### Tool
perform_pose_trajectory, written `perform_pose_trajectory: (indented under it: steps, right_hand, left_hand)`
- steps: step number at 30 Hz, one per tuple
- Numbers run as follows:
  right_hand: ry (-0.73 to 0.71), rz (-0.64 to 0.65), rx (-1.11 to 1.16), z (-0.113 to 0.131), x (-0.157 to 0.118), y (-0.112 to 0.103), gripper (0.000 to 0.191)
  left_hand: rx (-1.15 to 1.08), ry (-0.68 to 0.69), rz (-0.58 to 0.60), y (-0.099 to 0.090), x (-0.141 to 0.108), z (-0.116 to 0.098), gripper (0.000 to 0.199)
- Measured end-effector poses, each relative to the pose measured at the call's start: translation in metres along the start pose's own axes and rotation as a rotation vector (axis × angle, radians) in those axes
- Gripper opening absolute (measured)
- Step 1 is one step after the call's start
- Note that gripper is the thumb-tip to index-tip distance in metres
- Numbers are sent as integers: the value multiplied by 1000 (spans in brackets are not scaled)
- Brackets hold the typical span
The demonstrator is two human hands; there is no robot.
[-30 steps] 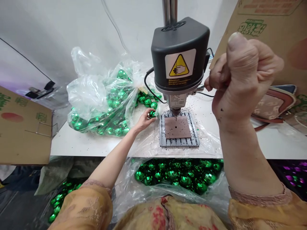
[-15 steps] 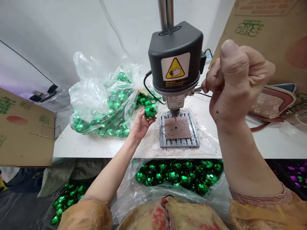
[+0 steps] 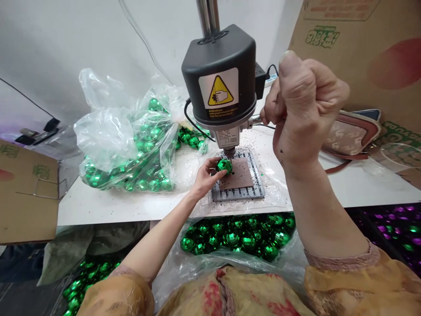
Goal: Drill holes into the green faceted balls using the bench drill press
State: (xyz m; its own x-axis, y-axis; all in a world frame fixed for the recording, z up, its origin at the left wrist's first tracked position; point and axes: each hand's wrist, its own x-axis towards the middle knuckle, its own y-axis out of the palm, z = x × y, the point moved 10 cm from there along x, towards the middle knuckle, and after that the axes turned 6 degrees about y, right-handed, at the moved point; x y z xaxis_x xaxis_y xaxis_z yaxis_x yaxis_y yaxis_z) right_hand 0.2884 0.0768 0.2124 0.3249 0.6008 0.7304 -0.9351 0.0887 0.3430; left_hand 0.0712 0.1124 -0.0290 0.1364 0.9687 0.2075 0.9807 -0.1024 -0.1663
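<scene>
Between thumb and fingertips, my left hand [image 3: 206, 177] holds a shiny green faceted ball [image 3: 224, 165]. The ball is at the left part of a brown board [image 3: 241, 173], right under the chuck of a small black drill press [image 3: 219, 72]. Under the board lies the slotted grey base [image 3: 238, 193]. My right hand [image 3: 305, 98] is a raised fist at the press's right side, closed on the feed lever [image 3: 254, 121]; only the lever's inner end shows, the rest is hidden by my fingers.
A clear plastic bag of green balls [image 3: 148, 145] stands left on the white table [image 3: 108, 208]. More green balls [image 3: 232, 237] lie in plastic below the table edge. A pouch [image 3: 350, 134] sits right, before a cardboard box [image 3: 345, 57]; another box [image 3: 29, 197] stands left.
My left hand has brought the green ball rightward from beside the bag to under the drill chuck. My right fist stays by the press. The camera view has turned slightly right.
</scene>
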Motion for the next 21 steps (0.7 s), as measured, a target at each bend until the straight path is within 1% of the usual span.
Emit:
perform_pose_trajectory:
  steps: [2, 5, 9, 13, 18, 21]
  right_hand:
    - [16, -9, -25, 0, -1, 0, 57]
    - [-7, -6, 12, 3, -1, 0, 55]
    - [-28, 1, 41, 4, 0, 1, 54]
    - [-43, -4, 60, 3, 0, 0, 52]
    - [-50, 4, 110, 3, 0, 0, 49]
    - [-46, 4, 108, 4, -1, 1, 48]
  left_hand:
    - [86, 42, 16, 2, 1, -4, 54]
    - [171, 106, 40, 8, 3, -11, 53]
    - [243, 185, 21, 13, 2, -17, 52]
    - [236, 192, -5, 20, -1, -20, 53]
    - [221, 185, 16, 36, -4, -23, 51]
    - [180, 173, -2, 39, -5, -19, 53]
